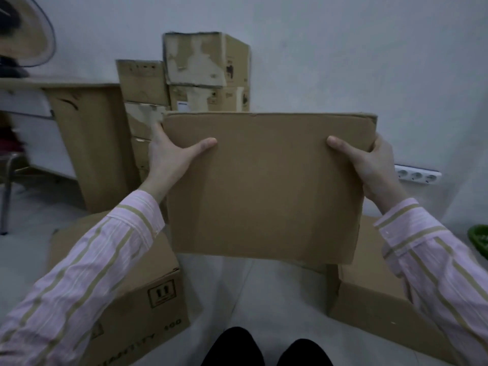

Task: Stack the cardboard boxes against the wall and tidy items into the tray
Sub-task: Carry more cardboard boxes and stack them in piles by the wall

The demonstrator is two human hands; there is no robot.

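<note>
A plain brown cardboard box (pixel 266 186) hangs in the air in front of me, its broad face towards the camera. My left hand (pixel 169 157) grips its left edge, thumb laid across the front. My right hand (pixel 369 165) grips the right edge the same way. Behind it, several worn cardboard boxes (pixel 200 64) stand stacked against the pale wall. A printed cardboard box (pixel 137 294) sits on the floor at lower left, and another box (pixel 375 294) lies at lower right. A green tray (pixel 479 240) peeks in at the right edge.
A wooden desk side panel (pixel 89 143) stands at the left, with a fan (pixel 23 33) on the desk above it. A white socket strip (pixel 418 177) runs low on the wall at right. A metal chair leg (pixel 6 186) shows at far left.
</note>
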